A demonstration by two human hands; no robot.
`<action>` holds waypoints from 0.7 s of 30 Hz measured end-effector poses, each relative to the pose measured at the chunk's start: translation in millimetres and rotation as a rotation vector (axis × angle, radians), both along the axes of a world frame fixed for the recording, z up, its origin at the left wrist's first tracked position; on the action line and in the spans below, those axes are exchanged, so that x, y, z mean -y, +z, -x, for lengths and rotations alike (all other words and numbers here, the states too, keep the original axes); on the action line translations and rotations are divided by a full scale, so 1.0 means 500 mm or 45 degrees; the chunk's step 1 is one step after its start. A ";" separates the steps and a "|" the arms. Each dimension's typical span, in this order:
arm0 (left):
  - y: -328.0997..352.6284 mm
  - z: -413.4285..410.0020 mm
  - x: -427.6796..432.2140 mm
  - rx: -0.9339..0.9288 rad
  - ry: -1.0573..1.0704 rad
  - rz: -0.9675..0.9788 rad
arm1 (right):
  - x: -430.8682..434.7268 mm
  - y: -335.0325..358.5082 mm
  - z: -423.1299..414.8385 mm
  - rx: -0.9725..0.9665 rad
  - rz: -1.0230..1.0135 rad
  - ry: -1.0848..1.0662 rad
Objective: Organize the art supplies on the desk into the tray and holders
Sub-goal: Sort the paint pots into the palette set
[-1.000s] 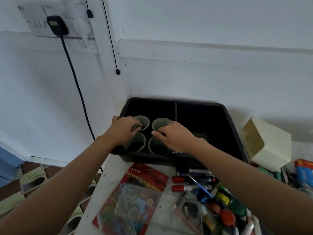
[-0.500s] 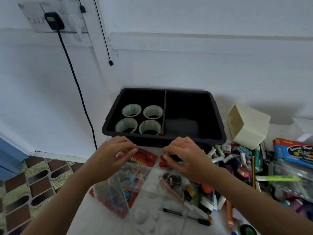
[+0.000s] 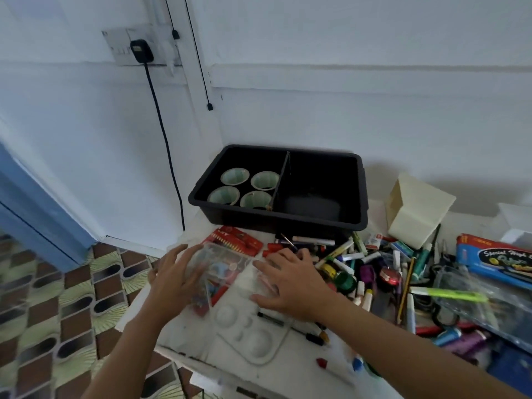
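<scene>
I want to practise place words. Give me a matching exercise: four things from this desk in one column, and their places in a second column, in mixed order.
Things
1. cups
2. cream box
3. white palette
4. blue packet

Places
A. at the right edge of the picture
B. in the left compartment of the black tray
C. at the front of the desk, nearest the person
D. just right of the tray

Pairs: 1-B, 2-D, 3-C, 4-A

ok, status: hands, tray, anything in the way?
Both open: left hand on the clear case, right hand flat beside it. Tray holds four cups, left section. Pens and tubes piled right of hands.
</scene>
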State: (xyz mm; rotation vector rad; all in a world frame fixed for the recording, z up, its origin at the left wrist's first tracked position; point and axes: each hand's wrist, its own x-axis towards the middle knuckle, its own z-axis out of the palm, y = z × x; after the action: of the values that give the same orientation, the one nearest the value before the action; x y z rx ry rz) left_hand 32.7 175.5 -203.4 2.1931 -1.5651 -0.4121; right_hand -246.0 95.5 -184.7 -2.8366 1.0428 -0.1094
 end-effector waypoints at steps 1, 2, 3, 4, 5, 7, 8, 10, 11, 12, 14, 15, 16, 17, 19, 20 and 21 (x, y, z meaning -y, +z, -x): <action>-0.008 -0.003 -0.010 -0.001 0.029 -0.022 | -0.004 -0.002 -0.004 -0.019 -0.010 0.003; -0.011 -0.002 -0.019 -0.008 0.030 -0.046 | -0.005 -0.004 -0.008 -0.038 -0.023 0.002; -0.012 0.001 -0.028 -0.032 0.014 -0.060 | -0.004 -0.005 -0.010 -0.045 -0.031 -0.001; -0.008 0.004 -0.035 -0.077 -0.007 -0.058 | -0.002 -0.007 -0.012 -0.035 -0.031 -0.010; -0.004 0.006 -0.040 -0.139 -0.024 -0.030 | 0.000 -0.009 -0.012 -0.008 -0.029 -0.022; -0.003 0.006 -0.048 -0.242 -0.029 0.070 | -0.001 -0.012 -0.011 0.092 -0.025 -0.070; -0.003 0.004 -0.051 -0.239 -0.014 0.134 | -0.004 -0.013 -0.009 0.156 -0.027 -0.107; -0.008 -0.003 -0.054 -0.147 0.088 0.256 | -0.007 -0.013 -0.008 0.252 -0.035 -0.187; -0.011 -0.008 -0.054 -0.121 0.164 0.287 | -0.007 -0.014 -0.009 0.276 -0.028 -0.216; -0.014 -0.013 -0.052 -0.126 0.236 0.292 | -0.005 -0.016 -0.011 0.286 -0.007 -0.235; -0.012 -0.025 -0.045 -0.174 0.292 0.243 | -0.006 -0.020 -0.020 0.272 0.050 -0.255; -0.011 -0.033 -0.042 -0.185 0.275 0.205 | -0.009 -0.022 -0.026 0.263 0.072 -0.264; -0.011 -0.041 -0.040 -0.192 0.243 0.184 | -0.014 -0.026 -0.032 0.254 0.088 -0.275; -0.008 -0.046 -0.041 -0.195 0.215 0.167 | -0.021 -0.030 -0.039 0.242 0.101 -0.290; -0.002 -0.055 -0.040 -0.206 0.181 0.183 | -0.032 -0.040 -0.049 0.217 0.145 -0.322; 0.000 -0.059 -0.041 -0.208 0.177 0.199 | -0.036 -0.045 -0.055 0.200 0.172 -0.334; 0.005 -0.061 -0.041 -0.201 0.180 0.219 | -0.039 -0.049 -0.060 0.179 0.191 -0.339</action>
State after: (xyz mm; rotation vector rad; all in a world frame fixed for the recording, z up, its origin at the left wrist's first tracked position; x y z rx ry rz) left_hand 63.2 196.1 -200.7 2.0706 -1.3036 -0.3819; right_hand -215.9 115.0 -209.0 -2.7501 1.4285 -0.4212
